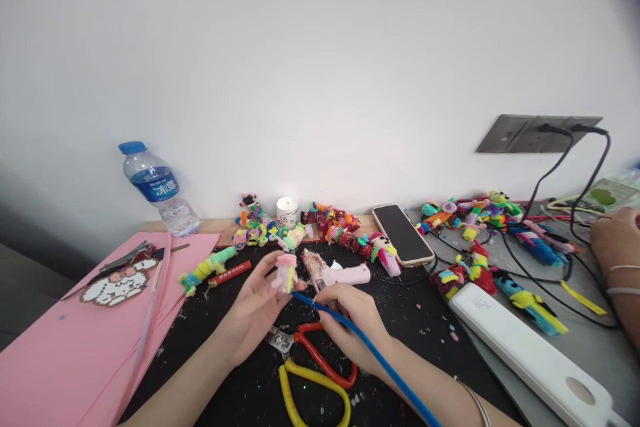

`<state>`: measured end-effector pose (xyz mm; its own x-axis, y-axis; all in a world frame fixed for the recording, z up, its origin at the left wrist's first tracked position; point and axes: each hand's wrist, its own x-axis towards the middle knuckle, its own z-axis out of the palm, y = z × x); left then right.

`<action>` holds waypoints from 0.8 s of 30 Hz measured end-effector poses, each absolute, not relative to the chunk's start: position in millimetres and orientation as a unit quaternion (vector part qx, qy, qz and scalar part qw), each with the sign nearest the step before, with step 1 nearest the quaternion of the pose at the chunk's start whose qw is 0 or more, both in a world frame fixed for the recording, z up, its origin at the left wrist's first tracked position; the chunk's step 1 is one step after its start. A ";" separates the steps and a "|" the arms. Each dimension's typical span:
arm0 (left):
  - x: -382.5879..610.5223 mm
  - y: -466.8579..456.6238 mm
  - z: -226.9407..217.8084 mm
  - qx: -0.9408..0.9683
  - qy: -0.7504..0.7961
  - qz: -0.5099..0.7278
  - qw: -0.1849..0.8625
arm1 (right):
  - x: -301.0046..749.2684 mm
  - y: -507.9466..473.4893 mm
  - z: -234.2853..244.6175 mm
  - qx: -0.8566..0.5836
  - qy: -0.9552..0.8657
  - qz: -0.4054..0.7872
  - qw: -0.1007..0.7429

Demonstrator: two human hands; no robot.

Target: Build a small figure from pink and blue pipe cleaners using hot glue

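L hand [255, 310]: fingers clamped on a pastel pink-&-yellow fuzzy pipe-cleaner piece [286, 273], held up over the black mat [200, 380], mid-view. R hand [355, 320]: fingers pinched on a long blue fuzzy pipe cleaner [373, 345], tip just by the pastel piece's lower end; can't tell if they touch. Mat's strewn w/ pale scraps; metal scissors w/ 1 red & 1 yellow handle [320, 357] lie below the hands, pale pink glue gun [350, 274] just beyond. L of mat: flat pink sheet [50, 367]. R: smooth grey tabletop [595, 343] w/ long white plastic power strip [525, 350] & black cables [537, 277]. Back: plain white wall [310, 80], clear blue-capped plastic bottle [160, 190] nr it; grey socket panel [515, 135] w/ 2 black plugs, R side. Far R edge: another person's forearm [620, 273], pale bangles on.
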<state>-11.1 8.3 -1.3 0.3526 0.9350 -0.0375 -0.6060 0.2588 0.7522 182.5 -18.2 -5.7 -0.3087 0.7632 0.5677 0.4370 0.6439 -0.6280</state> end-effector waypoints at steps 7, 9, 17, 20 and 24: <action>-6.3 -0.9 -4.7 0.366 0.198 0.447 0.792 | 180.1 -18.9 -7.5 -0.406 -0.788 0.189 0.422; -6.3 -0.2 -4.5 0.363 0.201 0.450 0.791 | 180.7 -19.2 -7.9 -0.409 -0.786 0.202 0.417; -7.1 5.8 -3.8 0.332 0.241 0.496 0.765 | 182.8 -20.2 -4.8 -0.401 -0.755 0.286 0.432; -7.1 6.7 -3.6 0.330 0.245 0.503 0.760 | 181.8 -20.1 -2.6 -0.401 -0.751 0.298 0.432; -6.0 4.0 -3.1 0.354 0.250 0.479 0.763 | 180.3 -17.7 -4.1 -0.403 -0.759 0.281 0.428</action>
